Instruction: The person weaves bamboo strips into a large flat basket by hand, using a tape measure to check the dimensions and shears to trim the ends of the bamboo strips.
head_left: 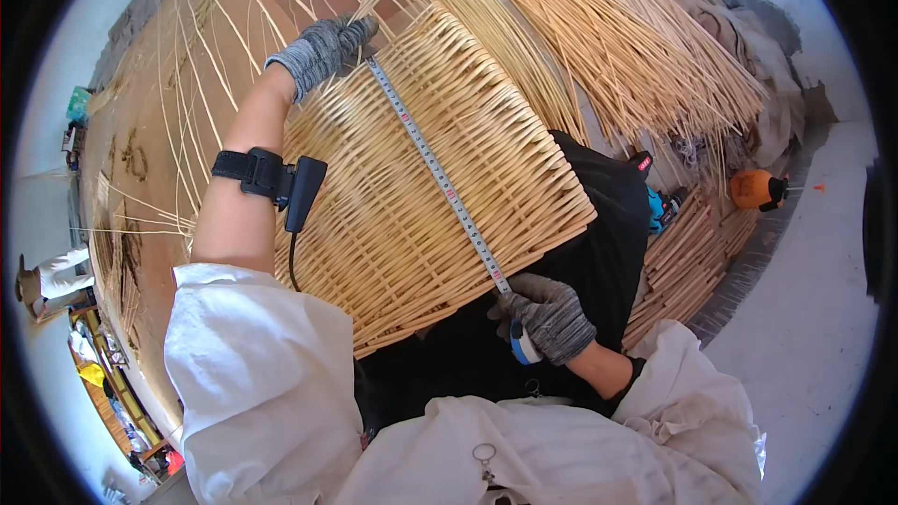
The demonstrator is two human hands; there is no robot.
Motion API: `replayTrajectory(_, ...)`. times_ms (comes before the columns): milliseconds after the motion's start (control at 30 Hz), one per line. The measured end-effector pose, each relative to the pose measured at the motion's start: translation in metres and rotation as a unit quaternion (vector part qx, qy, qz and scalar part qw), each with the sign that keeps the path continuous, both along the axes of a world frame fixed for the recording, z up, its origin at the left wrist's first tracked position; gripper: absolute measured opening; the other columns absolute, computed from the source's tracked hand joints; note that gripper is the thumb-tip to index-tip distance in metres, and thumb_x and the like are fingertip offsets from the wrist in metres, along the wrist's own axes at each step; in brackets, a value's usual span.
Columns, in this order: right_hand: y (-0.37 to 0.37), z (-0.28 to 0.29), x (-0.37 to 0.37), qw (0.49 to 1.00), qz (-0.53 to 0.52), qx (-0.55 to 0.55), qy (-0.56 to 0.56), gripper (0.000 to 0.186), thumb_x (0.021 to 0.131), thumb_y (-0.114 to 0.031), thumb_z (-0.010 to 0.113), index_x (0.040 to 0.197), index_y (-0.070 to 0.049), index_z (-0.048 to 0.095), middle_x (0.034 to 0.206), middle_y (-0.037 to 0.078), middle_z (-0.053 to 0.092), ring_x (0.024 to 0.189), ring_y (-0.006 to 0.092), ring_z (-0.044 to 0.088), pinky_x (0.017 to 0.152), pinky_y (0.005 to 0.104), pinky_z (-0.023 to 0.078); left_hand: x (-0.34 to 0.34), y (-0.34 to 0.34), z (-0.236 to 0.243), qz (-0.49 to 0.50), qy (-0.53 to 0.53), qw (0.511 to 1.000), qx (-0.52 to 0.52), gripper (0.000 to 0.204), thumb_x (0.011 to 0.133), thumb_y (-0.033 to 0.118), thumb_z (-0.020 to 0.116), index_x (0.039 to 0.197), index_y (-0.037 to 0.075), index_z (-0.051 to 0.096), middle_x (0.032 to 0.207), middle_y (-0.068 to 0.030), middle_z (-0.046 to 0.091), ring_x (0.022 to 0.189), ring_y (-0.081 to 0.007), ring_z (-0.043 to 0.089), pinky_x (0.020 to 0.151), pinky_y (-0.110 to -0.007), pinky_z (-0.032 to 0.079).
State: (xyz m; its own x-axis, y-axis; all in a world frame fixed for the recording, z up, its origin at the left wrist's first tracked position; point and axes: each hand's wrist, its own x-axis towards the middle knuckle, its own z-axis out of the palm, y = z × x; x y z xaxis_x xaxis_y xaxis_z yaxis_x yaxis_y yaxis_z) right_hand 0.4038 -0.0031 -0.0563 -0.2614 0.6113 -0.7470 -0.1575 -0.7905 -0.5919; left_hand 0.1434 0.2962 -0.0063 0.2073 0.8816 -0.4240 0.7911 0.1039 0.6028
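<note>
A woven wicker panel [374, 215] lies tilted across my lap, with long loose canes fanning out from its far and left sides. Stretched over it is a steel tape measure blade [435, 168]. My left hand [329, 49], in a grey knit glove, is closed at the panel's far edge, on the blade's far end. At the near edge my gloved right hand [552, 316] grips the tape measure's case [524, 344], which shows blue and white below the fingers. Most of the case is hidden by that hand.
Bundles of long peeled canes [617, 28] cover the floor at the far right. To the right lie a teal power tool [662, 209], shorter brown sticks [687, 257] and an orange spray bottle [753, 189]. A black strap device [271, 178] with a cable sits on my left forearm.
</note>
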Motion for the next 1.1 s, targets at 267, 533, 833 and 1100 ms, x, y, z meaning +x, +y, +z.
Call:
replayTrajectory(267, 0.006, 0.006, 0.002, 0.999, 0.035, 0.002, -0.008, 0.022, 0.087, -0.014, 0.057, 0.101, 0.003, 0.059, 0.073, 0.01, 0.062, 0.058, 0.0128, 0.058, 0.052, 0.0236, 0.048, -0.004, 0.007, -0.007, 0.01, -0.001, 1.0, 0.005, 0.04, 0.081, 0.038, 0.062, 0.102, 0.005, 0.062, 0.086, -0.0072, 0.065, 0.081, -0.0144, 0.058, 0.078, -0.026, 0.045)
replayTrajectory(533, 0.04, 0.026, 0.049, 0.997, -0.023, 0.029, -0.068, 0.022, 0.086, -0.016, 0.058, 0.09, 0.005, 0.06, 0.067, 0.011, 0.062, 0.051, 0.0149, 0.058, 0.046, 0.0242, 0.046, 0.04, 0.019, -0.003, -0.026, 0.022, 0.99, 0.139, 0.043, 0.071, 0.012, 0.072, 0.111, 0.006, 0.058, 0.103, -0.0074, 0.062, 0.093, -0.0198, 0.056, 0.088, -0.03, 0.042)
replayTrajectory(833, 0.024, 0.0, 0.061, 0.996, -0.08, 0.037, -0.035, 0.02, 0.085, -0.013, 0.058, 0.098, 0.003, 0.059, 0.071, 0.008, 0.061, 0.06, 0.0137, 0.059, 0.051, 0.024, 0.048, 0.043, 0.03, -0.02, -0.03, -0.075, 0.991, 0.108, 0.033, 0.077, 0.004, 0.064, 0.109, 0.009, 0.061, 0.101, -0.0042, 0.063, 0.092, -0.0165, 0.056, 0.083, -0.028, 0.043)
replayTrajectory(1100, 0.032, 0.011, 0.059, 0.996, -0.036, 0.038, -0.075, 0.019, 0.086, -0.015, 0.057, 0.092, 0.002, 0.059, 0.07, 0.009, 0.062, 0.057, 0.013, 0.058, 0.049, 0.0237, 0.046, 0.027, 0.034, -0.019, -0.024, -0.078, 0.991, 0.109, 0.037, 0.078, 0.005, 0.061, 0.115, 0.009, 0.057, 0.095, -0.0003, 0.062, 0.072, -0.0096, 0.051, 0.064, -0.024, 0.044)
